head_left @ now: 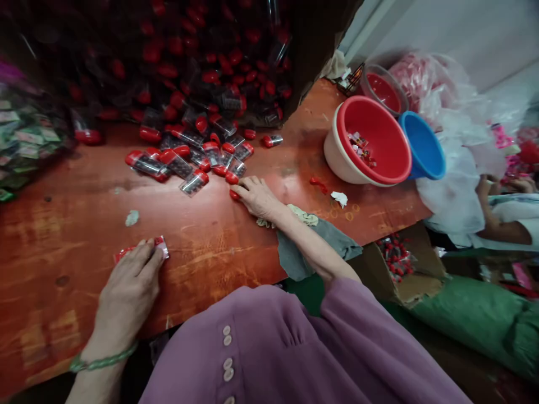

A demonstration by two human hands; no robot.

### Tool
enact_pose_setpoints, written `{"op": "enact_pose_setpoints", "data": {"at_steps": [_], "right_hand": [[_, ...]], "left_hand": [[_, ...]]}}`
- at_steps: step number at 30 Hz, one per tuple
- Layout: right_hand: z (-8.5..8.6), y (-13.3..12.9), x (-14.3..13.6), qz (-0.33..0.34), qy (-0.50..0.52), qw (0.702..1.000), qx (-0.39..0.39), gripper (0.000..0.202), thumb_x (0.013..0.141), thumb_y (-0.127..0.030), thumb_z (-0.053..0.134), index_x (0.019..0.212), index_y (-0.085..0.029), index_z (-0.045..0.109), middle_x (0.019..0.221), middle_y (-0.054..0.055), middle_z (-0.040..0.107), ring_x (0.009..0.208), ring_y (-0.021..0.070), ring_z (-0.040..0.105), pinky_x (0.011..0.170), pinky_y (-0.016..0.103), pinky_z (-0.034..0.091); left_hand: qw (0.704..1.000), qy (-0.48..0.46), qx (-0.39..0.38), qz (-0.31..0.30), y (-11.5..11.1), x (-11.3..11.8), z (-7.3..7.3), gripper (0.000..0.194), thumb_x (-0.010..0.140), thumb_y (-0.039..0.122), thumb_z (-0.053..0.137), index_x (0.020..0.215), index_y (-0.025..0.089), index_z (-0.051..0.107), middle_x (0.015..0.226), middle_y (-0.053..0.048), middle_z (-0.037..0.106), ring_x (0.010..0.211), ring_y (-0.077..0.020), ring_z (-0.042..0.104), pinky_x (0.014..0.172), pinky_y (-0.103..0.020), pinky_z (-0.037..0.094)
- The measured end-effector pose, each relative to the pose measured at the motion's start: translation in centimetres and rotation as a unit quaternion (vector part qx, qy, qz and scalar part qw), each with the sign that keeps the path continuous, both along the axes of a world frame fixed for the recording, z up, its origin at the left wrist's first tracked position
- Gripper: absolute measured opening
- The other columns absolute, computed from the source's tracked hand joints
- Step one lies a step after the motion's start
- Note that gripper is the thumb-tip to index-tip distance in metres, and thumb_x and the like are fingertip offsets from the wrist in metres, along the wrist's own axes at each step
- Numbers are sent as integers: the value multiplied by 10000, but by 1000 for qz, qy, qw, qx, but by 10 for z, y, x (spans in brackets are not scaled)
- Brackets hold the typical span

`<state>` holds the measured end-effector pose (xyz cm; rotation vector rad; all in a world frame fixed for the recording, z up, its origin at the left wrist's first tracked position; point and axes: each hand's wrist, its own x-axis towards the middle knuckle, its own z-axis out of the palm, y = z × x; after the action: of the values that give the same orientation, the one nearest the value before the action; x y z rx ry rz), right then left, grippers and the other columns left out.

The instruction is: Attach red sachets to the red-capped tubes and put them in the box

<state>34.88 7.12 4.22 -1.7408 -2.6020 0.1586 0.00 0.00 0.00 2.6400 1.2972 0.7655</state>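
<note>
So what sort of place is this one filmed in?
Probably a small hand-packing workshop. A heap of red-capped clear tubes covers the back of a worn wooden table, plastic basins hold more small parts, and another person works alongside.

Around my red wooden table (84, 224)

To my right a red basin (379, 140) touches a blue bowl (425, 147); a grey cloth (303, 252) hangs over the table edge, with a cardboard box (415, 275) below it, beside a green sack (484, 320).

Tubes (197, 157) left of basin (370, 143)
</note>
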Motion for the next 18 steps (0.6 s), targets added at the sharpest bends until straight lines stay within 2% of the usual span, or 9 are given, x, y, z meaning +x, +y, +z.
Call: {"op": "enact_pose_setpoints", "data": {"at_steps": [3,6,10,14,18], "right_hand": [[1,-6,-11,12,18,1000,-20,314,1021,-188,378,1257,-150,581,1232,163,635,1082,282,539,901,432,423],[1,-12,-19,-21,134,990,-29,255,1023,-240,412,1177,-146,592,1173,150,658,1061,256,577,917,420,445],[-7,-24,-26,-67,360,931,1,244,1003,-290,448,1172,-173,579,1157,118,664,1045,203,614,939,371,482],[-22,-35,-30,-136,461,877,-10,238,967,-347,503,1119,-198,610,1015,62,691,899,171,649,851,321,518],[-30,-37,-34,-169,485,858,-3,300,919,-368,581,1163,-201,629,1022,56,705,843,166,651,833,321,528]], "left_hand": [[1000,-4,23,1,1,-1,-2,421,896,115,575,1296,242,611,1343,-128,651,1253,-325,611,1016,-484,508],[998,-14,43,33,1,-1,0,286,877,151,634,1134,264,690,1144,-87,739,1035,-285,686,875,-433,534],[997,-30,27,71,2,5,4,125,878,228,662,967,279,734,896,-49,735,775,-219,653,714,-362,507],[995,-55,-9,85,5,9,7,163,890,298,668,1036,268,734,924,-60,730,801,-221,658,726,-354,528],[996,-54,-39,63,6,6,12,214,915,294,634,1108,257,721,985,-73,737,868,-225,676,816,-366,552]]}}
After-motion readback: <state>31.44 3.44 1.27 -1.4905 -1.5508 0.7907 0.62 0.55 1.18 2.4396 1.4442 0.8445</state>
